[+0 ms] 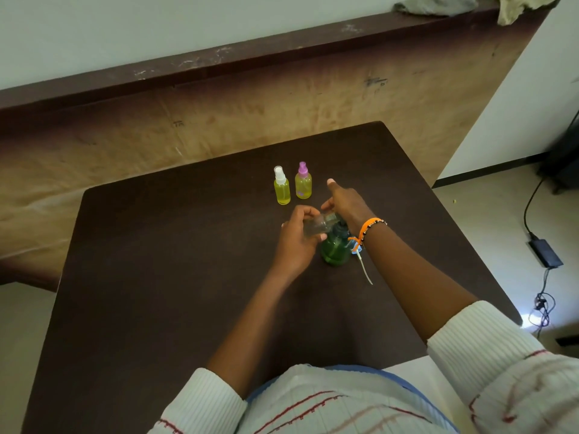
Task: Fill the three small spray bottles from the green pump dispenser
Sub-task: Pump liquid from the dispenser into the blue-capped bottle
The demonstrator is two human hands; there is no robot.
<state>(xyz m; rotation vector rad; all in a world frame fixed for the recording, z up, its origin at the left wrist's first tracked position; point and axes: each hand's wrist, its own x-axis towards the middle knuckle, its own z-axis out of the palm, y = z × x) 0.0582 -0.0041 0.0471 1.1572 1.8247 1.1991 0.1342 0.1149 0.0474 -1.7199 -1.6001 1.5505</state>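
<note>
The green pump dispenser (334,249) stands near the middle of the dark table (156,277). My left hand (297,242) grips a clear small bottle (316,227), tilted with its mouth toward the dispenser's pump. My right hand (343,203) rests over the top of the pump, thumb raised, and hides the pump head. Two small spray bottles stand upright behind, both holding yellow liquid: one with a white cap (281,190), one with a purple cap (303,181). A loose spray head with its dip tube (363,264) lies just right of the dispenser.
A wooden board wall with a dark ledge (250,57) runs behind the table, with cloth (438,4) on the ledge at top right. On the floor at right lie a black power adapter (545,252) and cables.
</note>
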